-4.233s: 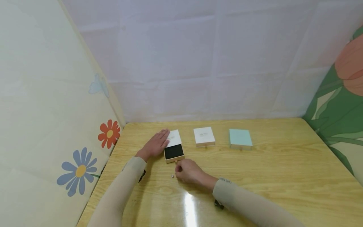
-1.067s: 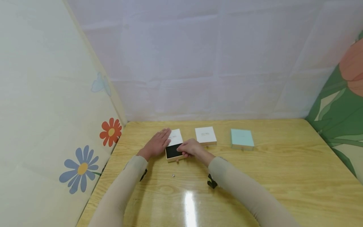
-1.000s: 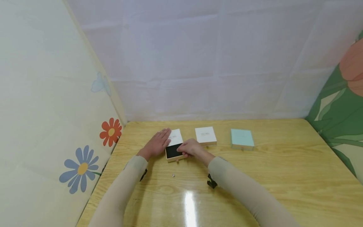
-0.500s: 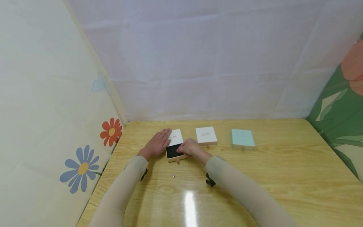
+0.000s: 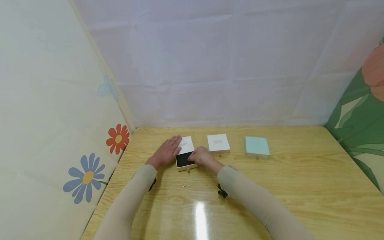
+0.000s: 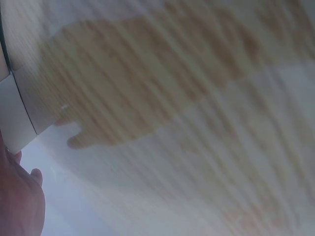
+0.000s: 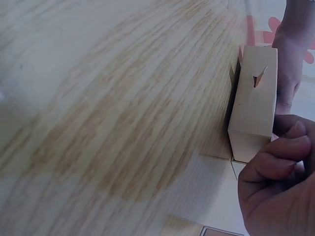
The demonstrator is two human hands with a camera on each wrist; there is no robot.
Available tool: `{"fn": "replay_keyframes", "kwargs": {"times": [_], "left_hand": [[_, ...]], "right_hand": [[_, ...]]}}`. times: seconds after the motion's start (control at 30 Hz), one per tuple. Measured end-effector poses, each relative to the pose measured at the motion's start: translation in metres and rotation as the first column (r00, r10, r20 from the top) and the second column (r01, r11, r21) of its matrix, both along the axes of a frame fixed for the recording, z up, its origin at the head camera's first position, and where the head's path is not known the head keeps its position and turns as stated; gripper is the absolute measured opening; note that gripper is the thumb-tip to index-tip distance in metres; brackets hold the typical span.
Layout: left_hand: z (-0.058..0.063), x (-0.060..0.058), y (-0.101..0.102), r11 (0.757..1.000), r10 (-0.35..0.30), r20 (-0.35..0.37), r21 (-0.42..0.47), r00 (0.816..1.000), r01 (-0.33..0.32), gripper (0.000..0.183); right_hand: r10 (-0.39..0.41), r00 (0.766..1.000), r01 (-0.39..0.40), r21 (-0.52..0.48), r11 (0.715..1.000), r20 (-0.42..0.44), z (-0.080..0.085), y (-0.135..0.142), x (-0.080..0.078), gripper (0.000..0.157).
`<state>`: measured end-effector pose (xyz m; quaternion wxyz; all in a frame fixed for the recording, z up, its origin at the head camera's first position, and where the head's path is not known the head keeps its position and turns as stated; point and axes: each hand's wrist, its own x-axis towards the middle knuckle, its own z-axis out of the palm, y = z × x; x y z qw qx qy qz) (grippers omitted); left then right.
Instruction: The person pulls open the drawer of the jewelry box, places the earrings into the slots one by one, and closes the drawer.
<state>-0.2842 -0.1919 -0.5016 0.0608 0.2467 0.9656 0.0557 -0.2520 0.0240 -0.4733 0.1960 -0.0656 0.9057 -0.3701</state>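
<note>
A white drawer box with gold lettering lies on the table, its drawer pulled out toward me and showing a black lining. Across the box's left side rests my left hand, fingers extended over the lid. My right hand reaches over the drawer's right edge, its fingertips at the black lining. In the right wrist view, several fingers are curled beside the drawer's corner; I cannot tell what the hidden fingertips hold. A tiny shiny piece lies on the table in front of the drawer's ribbon tab.
To the right stand a second white box and a mint-green box, both with drawers pushed in. The wooden table backs onto a pale cloth. A flower-printed wall covering borders the left side.
Since the oldest frame, my right hand has moved from the table beside the shiny piece up to the drawer's lining. Over the last second it shifts only slightly; my left hand stays on the lid.
</note>
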Motion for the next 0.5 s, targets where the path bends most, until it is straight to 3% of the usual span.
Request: {"fn": "replay_keyframes", "kwargs": {"times": [0.5], "left_hand": [[0.0014,0.0011,0.0003,1.0,-0.009,-0.017,0.01,1.0,0.009,0.062]], "right_hand": [[0.075,0.982,-0.055,0.119,0.991,-0.172,-0.001,0.0023,0.0054,0.011]]}}
